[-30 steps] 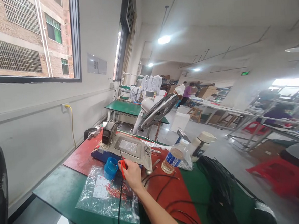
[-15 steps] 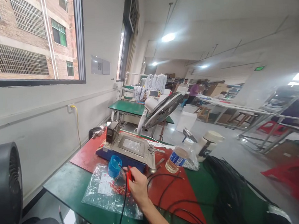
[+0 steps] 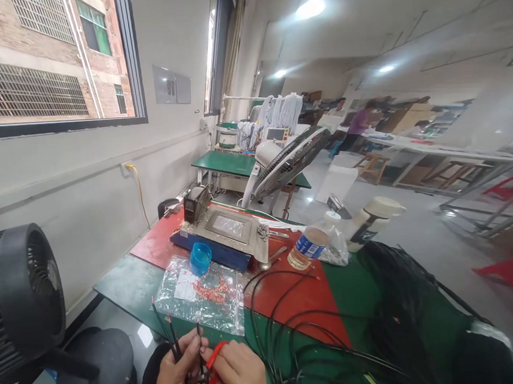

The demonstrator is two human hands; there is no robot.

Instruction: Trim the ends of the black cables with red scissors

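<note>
My left hand (image 3: 180, 370) is closed around several black cables (image 3: 173, 333), whose ends point up with short reddish tips. Red-handled pliers (image 3: 214, 357) are gripped in my right hand (image 3: 243, 369), close beside my left fingers and the cable there. The jaws are mostly hidden by the hands. Just beyond the hands, a clear plastic bag (image 3: 176, 304) lies over the table corner with small red and light-coloured scraps (image 3: 212, 290) scattered on it. A blue cup (image 3: 200, 259) stands at the bag's far side.
Behind the cup sits a blue-based metal device (image 3: 224, 229) with a small fan. To the right are a labelled bottle (image 3: 306, 250), a cream jug (image 3: 373, 222), loops of black cable (image 3: 273, 330) and a dark cable bundle (image 3: 397, 299). A black fan (image 3: 28, 293) stands left.
My right hand has drawn back from beside the blue cup toward me, with the pliers. My left hand has come up with the cables, and both hands now meet. The view has shifted.
</note>
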